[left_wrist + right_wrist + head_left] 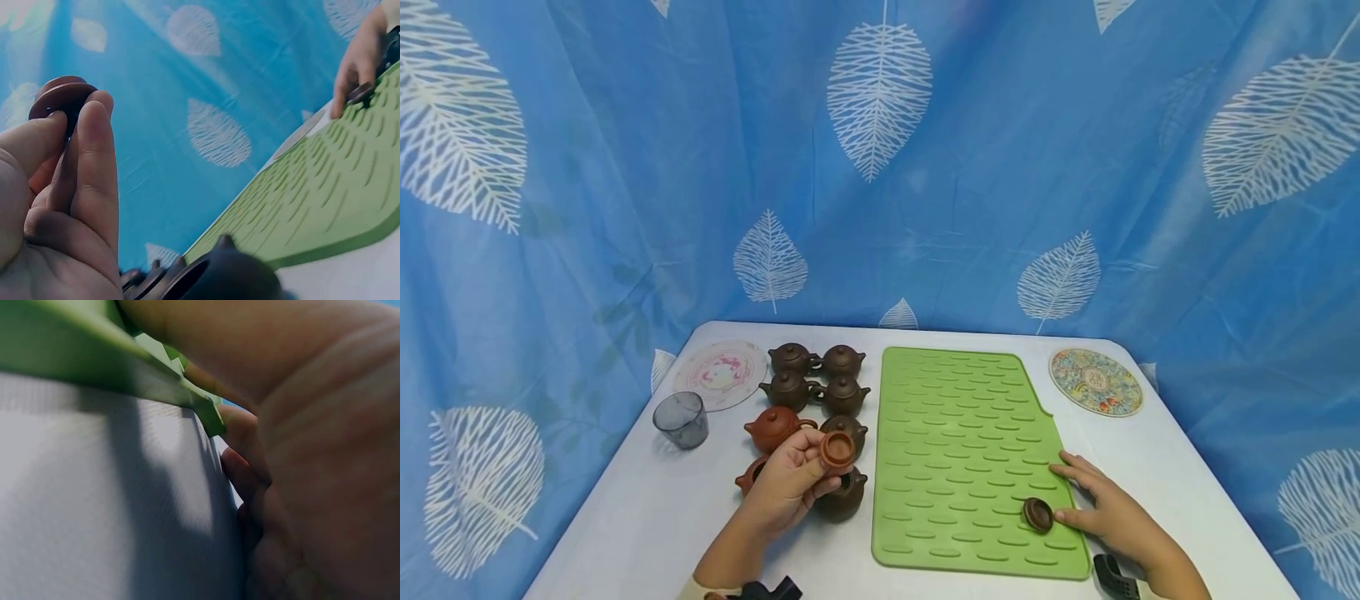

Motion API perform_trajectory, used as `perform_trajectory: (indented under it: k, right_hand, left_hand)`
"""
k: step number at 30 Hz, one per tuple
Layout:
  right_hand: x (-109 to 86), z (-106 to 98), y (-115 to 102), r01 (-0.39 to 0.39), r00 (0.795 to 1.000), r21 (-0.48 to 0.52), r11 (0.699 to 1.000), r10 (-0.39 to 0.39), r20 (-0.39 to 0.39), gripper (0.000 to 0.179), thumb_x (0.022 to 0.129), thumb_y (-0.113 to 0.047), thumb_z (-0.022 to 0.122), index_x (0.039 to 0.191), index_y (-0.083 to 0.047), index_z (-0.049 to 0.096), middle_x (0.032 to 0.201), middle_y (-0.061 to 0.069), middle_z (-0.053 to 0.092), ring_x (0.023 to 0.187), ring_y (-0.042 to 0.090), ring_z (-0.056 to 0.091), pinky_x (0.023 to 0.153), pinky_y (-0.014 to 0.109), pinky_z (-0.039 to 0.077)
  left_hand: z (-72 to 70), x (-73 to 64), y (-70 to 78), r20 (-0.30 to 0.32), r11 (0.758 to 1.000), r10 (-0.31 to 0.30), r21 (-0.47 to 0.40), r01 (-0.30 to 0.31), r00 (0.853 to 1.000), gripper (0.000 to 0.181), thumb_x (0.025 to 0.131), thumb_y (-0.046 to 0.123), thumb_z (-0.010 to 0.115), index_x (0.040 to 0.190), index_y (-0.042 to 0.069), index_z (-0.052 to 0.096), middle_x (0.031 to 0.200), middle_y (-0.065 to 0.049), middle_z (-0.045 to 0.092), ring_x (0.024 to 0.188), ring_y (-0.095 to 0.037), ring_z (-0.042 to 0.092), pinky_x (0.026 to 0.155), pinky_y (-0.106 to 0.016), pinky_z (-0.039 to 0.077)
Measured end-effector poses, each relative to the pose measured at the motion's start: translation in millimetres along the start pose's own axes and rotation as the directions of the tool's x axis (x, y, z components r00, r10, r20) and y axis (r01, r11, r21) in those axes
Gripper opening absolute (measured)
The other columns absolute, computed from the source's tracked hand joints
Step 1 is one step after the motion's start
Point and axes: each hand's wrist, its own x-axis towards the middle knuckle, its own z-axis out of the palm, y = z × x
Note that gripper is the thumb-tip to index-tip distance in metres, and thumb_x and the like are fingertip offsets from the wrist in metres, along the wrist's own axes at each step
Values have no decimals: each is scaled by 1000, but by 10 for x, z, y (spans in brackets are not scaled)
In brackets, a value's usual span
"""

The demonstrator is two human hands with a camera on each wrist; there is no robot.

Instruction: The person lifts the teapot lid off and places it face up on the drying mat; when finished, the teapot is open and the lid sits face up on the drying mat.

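My left hand (786,485) pinches a reddish-brown teapot lid (837,449) between thumb and fingers, its hollow underside facing the head camera. In the left wrist view that lid (62,97) is seen edge-on. Below the hand stand a lidless dark teapot (842,498) and a red teapot (749,477) partly hidden by the wrist. A dark brown lid (1037,515) lies on the green mat (955,467). My right hand (1105,510) rests at the mat's right edge, fingers extended, its thumb tip close to that lid; whether they touch is unclear.
Behind the left hand stand a lidded red teapot (772,428) and several dark teapots (842,394) in two columns. A grey glass cup (682,421) and a pink patterned round mat (721,375) lie at left. At far right is a colourful round mat (1096,382).
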Motion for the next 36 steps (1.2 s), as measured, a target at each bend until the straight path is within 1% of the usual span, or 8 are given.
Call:
perform_trajectory:
  k: [5, 10, 14, 20, 22, 24, 30, 36]
  right_hand:
    - [-11, 14, 7, 27, 1000, -15, 1000, -28, -11, 80, 86, -39, 84, 151, -3, 53, 167, 32, 25, 150, 63, 15, 110, 82, 26]
    - [-10, 20, 22, 31, 999, -19, 999, -31, -10, 79, 87, -37, 84, 151, -4, 53, 167, 31, 25, 150, 63, 16, 110, 81, 27]
    - [-9, 15, 27, 31, 999, -19, 999, -31, -12, 78, 87, -36, 84, 151, -4, 53, 167, 31, 25, 150, 63, 16, 110, 81, 27]
    - [-23, 10, 26, 21, 1000, -12, 1000, -21, -14, 80, 87, -39, 84, 151, -4, 53, 167, 30, 26, 151, 62, 15, 111, 81, 26]
    - [-28, 7, 33, 19, 1000, -12, 1000, -20, -13, 80, 87, -39, 84, 151, -4, 52, 167, 30, 26, 151, 62, 15, 112, 81, 26]
    - [-30, 2, 39, 21, 1000, -16, 1000, -21, -15, 80, 87, -40, 83, 151, -4, 52, 167, 30, 26, 151, 61, 15, 111, 81, 26]
    - [-29, -19, 39, 26, 999, -28, 999, -27, -32, 81, 87, -44, 83, 152, -6, 53, 167, 28, 27, 151, 60, 17, 112, 79, 27]
    - [-20, 6, 75, 51, 998, -16, 999, -51, -32, 80, 88, -42, 82, 152, -5, 52, 167, 29, 27, 151, 61, 16, 112, 80, 26]
  left_hand:
    - [138, 97, -79, 53, 998, -59, 21, 58, 997, 18, 104, 1, 60, 117, 13, 59, 116, 0, 74, 104, -9, 73, 83, -18, 60]
    - [266, 205, -168, 74, 993, -116, 15, 115, 991, 19, 101, 2, 67, 115, 12, 59, 113, -1, 74, 99, -7, 73, 78, -15, 59]
    - [348, 297, -274, 89, 987, -158, 19, 157, 983, 21, 101, 2, 67, 117, 10, 57, 115, -1, 75, 100, -8, 74, 77, -15, 59]
    - [492, 429, -469, 66, 971, -221, 108, 213, 973, 18, 102, 6, 67, 117, 10, 57, 110, 2, 78, 89, -8, 77, 55, -12, 51]
    - [545, 472, -534, 55, 963, -240, 142, 230, 969, 17, 102, 7, 67, 116, 9, 58, 106, 4, 78, 85, -8, 77, 51, -13, 48]
    - [595, 519, -597, 43, 952, -268, 163, 258, 963, 16, 102, 7, 67, 115, 10, 59, 103, 5, 78, 82, -6, 76, 49, -13, 45]
    - [741, 663, -785, 42, 936, -297, 209, 282, 954, 14, 101, 3, 64, 113, 9, 62, 93, 6, 75, 70, -4, 71, 48, -17, 35]
    - [904, 766, -937, 12, 921, -306, 259, 292, 952, 16, 99, 4, 64, 114, 5, 63, 96, 2, 76, 69, -6, 70, 50, -19, 36]
